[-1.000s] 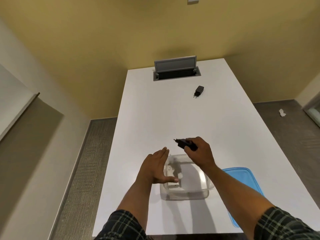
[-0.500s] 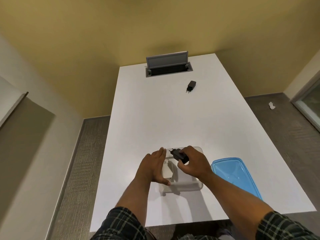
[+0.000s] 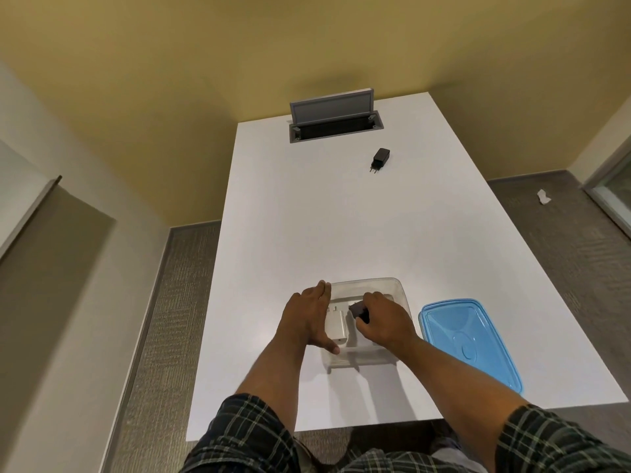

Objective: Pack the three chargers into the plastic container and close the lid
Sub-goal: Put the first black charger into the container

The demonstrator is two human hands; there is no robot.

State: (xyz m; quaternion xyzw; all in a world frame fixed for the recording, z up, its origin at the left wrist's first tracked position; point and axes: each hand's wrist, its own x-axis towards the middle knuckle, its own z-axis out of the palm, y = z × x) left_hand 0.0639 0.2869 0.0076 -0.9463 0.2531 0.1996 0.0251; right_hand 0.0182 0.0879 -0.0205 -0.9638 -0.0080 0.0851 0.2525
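Observation:
A clear plastic container [image 3: 392, 288] stands near the table's front edge. Inside it, at the left, lies a white charger [image 3: 336, 324]. My right hand [image 3: 384, 320] reaches into the container and grips a black charger [image 3: 358, 310], low inside it. My left hand [image 3: 309, 314] rests flat against the container's left wall, fingers apart, holding nothing. A second black charger [image 3: 379, 158] lies far away on the table, prongs toward me. The blue lid [image 3: 467, 339] lies flat on the table just right of the container.
The white table [image 3: 307, 216] has a grey cable box [image 3: 333, 121] with a raised flap at its far end. Carpeted floor runs along both sides, with a scrap of white paper [image 3: 543, 197] on it at the right.
My right hand has lowered the black charger from above the container's far rim down into it. My left hand has stayed at the container's left wall.

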